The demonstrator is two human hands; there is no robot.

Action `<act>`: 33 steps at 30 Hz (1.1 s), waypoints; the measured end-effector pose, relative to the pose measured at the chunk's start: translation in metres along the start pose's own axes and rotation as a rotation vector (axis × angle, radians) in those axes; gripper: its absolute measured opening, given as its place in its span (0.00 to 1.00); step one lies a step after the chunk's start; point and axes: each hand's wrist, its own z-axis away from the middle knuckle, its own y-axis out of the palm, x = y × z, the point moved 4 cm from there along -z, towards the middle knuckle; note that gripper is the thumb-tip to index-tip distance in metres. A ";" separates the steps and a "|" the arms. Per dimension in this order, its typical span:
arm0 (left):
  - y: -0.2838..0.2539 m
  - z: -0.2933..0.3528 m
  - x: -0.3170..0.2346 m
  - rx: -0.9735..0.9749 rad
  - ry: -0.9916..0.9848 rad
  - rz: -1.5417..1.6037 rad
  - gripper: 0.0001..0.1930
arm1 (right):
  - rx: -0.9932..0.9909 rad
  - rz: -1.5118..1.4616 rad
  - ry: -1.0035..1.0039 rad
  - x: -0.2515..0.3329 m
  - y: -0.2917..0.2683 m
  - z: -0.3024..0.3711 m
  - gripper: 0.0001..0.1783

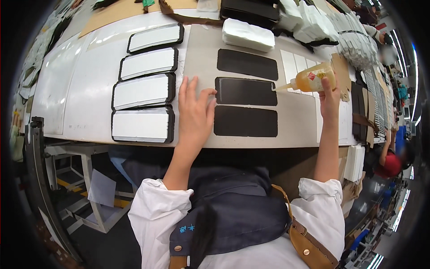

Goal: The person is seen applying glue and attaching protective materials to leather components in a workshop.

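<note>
My right hand (330, 92) grips a squeeze bottle (313, 78) of amber liquid, tipped on its side. Its thin nozzle points left and meets the right end of the middle black panel (246, 92). A pale line of liquid runs along that panel's edges. My left hand (195, 107) has its fingers spread, with the index fingertip at the panel's left edge. Another black panel (247, 64) lies beyond the middle one, and a third black panel (245, 121) lies nearer to me.
Several black pieces topped with white boards (143, 124) line the table left of my hand. A white stack (247, 35) sits beyond the panels. White bundles (309, 22) and brown strips crowd the far right. A person in red (389, 166) is at the right.
</note>
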 end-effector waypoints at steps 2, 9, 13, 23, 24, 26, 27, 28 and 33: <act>0.000 0.001 0.002 0.001 -0.001 -0.005 0.10 | 0.005 0.029 0.025 0.004 0.004 0.004 0.36; 0.002 0.001 0.004 0.008 -0.015 0.010 0.10 | 0.002 -0.072 0.029 0.009 -0.001 0.038 0.33; 0.003 0.003 0.006 -0.003 -0.008 0.017 0.10 | -0.149 -0.301 0.154 -0.004 -0.015 0.070 0.34; 0.001 0.004 0.005 -0.025 -0.002 0.027 0.10 | -0.459 -0.011 -0.197 0.008 0.024 0.154 0.35; 0.001 0.004 0.006 -0.021 -0.005 0.024 0.10 | -0.472 0.008 -0.200 0.007 0.025 0.156 0.36; 0.002 0.004 0.007 -0.027 0.000 0.032 0.10 | -0.490 0.031 -0.204 0.004 0.027 0.159 0.37; 0.002 0.004 0.008 -0.035 0.002 0.038 0.10 | -0.484 0.085 -0.220 0.004 0.029 0.159 0.38; 0.002 0.004 0.007 -0.035 0.003 0.040 0.10 | -0.476 0.140 -0.236 0.005 0.032 0.160 0.39; 0.002 0.004 0.007 -0.035 0.001 0.053 0.09 | -0.458 0.195 -0.247 0.006 0.045 0.165 0.41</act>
